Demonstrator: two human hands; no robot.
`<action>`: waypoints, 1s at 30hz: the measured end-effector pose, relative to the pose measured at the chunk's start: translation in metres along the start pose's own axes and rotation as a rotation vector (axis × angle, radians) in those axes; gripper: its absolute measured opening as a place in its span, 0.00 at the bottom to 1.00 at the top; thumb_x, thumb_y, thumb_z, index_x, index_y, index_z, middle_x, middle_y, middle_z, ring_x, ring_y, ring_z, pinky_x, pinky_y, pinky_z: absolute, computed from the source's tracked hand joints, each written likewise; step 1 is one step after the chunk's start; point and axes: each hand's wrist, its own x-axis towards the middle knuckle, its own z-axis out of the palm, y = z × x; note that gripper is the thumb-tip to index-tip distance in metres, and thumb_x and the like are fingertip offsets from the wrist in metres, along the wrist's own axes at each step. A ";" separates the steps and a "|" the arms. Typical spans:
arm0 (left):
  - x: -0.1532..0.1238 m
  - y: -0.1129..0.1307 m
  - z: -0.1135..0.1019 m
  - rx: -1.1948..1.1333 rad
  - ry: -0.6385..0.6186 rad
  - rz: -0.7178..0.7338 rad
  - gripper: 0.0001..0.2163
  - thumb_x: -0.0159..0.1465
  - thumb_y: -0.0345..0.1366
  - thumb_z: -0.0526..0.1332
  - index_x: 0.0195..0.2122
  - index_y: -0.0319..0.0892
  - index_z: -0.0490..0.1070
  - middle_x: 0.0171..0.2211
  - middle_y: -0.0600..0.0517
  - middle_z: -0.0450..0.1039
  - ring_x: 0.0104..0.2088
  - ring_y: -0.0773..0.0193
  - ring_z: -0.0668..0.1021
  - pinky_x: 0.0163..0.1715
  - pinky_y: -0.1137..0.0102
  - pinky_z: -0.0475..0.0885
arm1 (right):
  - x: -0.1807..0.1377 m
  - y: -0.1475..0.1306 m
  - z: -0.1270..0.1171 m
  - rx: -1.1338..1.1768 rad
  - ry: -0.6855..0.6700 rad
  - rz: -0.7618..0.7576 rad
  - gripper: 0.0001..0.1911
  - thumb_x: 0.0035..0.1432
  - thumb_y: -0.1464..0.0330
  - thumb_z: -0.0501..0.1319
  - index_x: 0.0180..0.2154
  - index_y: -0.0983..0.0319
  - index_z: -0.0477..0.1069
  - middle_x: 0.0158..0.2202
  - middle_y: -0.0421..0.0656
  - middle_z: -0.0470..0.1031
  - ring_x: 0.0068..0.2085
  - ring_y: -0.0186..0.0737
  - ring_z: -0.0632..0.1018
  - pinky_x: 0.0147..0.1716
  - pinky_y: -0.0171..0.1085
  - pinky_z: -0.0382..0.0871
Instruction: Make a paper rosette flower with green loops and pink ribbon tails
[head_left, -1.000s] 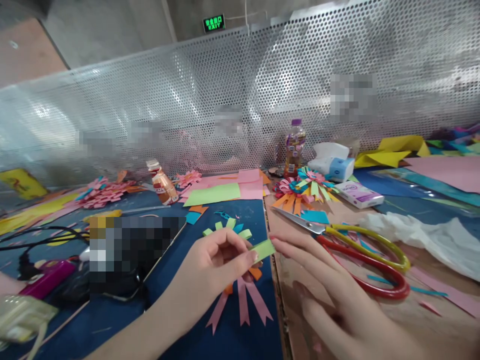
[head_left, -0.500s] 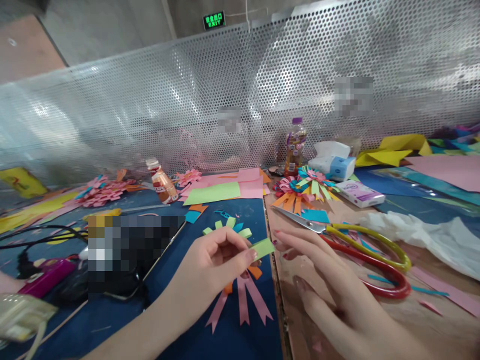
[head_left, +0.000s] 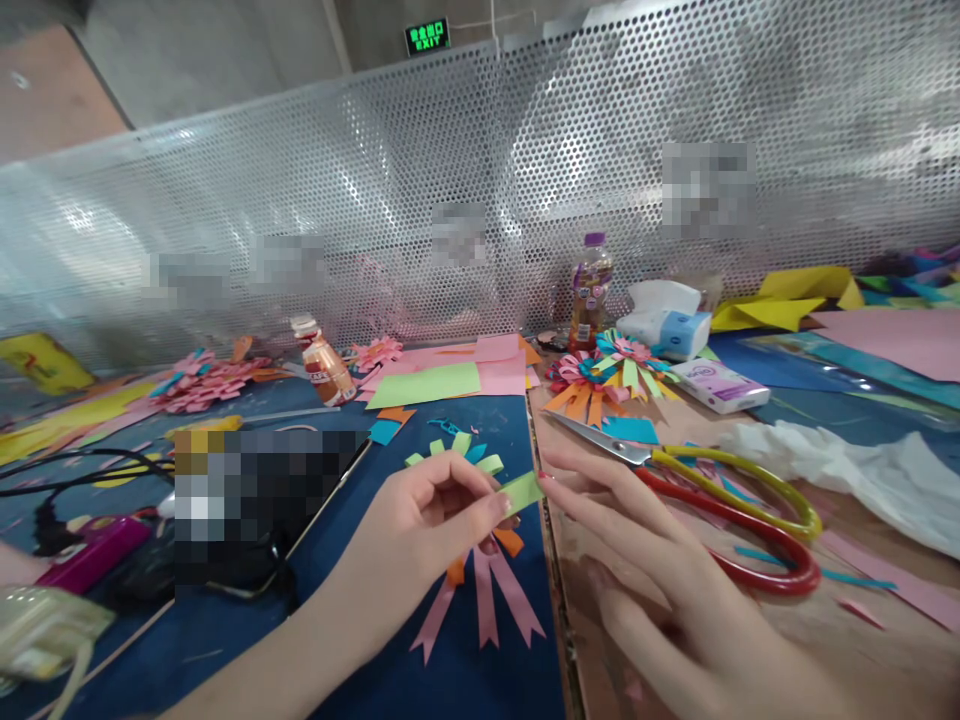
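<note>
Between the thumb and fingers of my left hand [head_left: 442,520] is a short light green paper strip [head_left: 523,493], its free end pointing right. My right hand [head_left: 660,550] is beside that end, its fingers stretched and apart, the fingertips at or very near the strip. Under my left hand lies a paper flower rosette [head_left: 487,600] with green loops at the top, orange pieces and pink notched tails; its middle is hidden by the hand. Large scissors [head_left: 757,500] with one red and one yellow-green handle lie just right of my right hand, blades toward the rosette.
A phone-like dark device [head_left: 337,490] and cables lie at left, near a purple object [head_left: 97,550]. Behind are a tilted bottle [head_left: 322,365], green paper [head_left: 424,386], finished rosettes [head_left: 626,365], a purple-capped bottle [head_left: 591,290] and tissue packs [head_left: 720,387]. Crumpled tissue [head_left: 862,475] lies right.
The fingertips of my right hand have come slightly closer to the strip's free end and now overlap it in view. My left hand and the rosette have hardly moved.
</note>
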 end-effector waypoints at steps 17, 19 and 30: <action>0.001 0.000 0.002 0.002 -0.047 0.004 0.08 0.57 0.38 0.63 0.26 0.41 0.67 0.26 0.55 0.70 0.29 0.69 0.74 0.31 0.75 0.68 | 0.007 0.004 0.003 0.151 0.063 0.194 0.21 0.62 0.71 0.51 0.56 0.52 0.63 0.62 0.40 0.57 0.62 0.40 0.60 0.58 0.43 0.60; 0.000 -0.001 0.003 -0.022 -0.079 -0.007 0.07 0.57 0.36 0.63 0.26 0.41 0.67 0.27 0.55 0.71 0.29 0.69 0.74 0.31 0.75 0.69 | 0.006 0.006 0.002 0.176 0.058 0.213 0.20 0.63 0.70 0.50 0.55 0.52 0.64 0.63 0.39 0.57 0.62 0.40 0.59 0.59 0.45 0.58; 0.002 0.000 0.002 0.013 -0.070 -0.007 0.08 0.57 0.38 0.63 0.27 0.40 0.67 0.25 0.55 0.69 0.26 0.68 0.73 0.29 0.74 0.68 | 0.004 -0.005 -0.004 0.125 -0.045 -0.019 0.33 0.57 0.77 0.51 0.62 0.51 0.51 0.66 0.39 0.49 0.64 0.43 0.52 0.58 0.46 0.57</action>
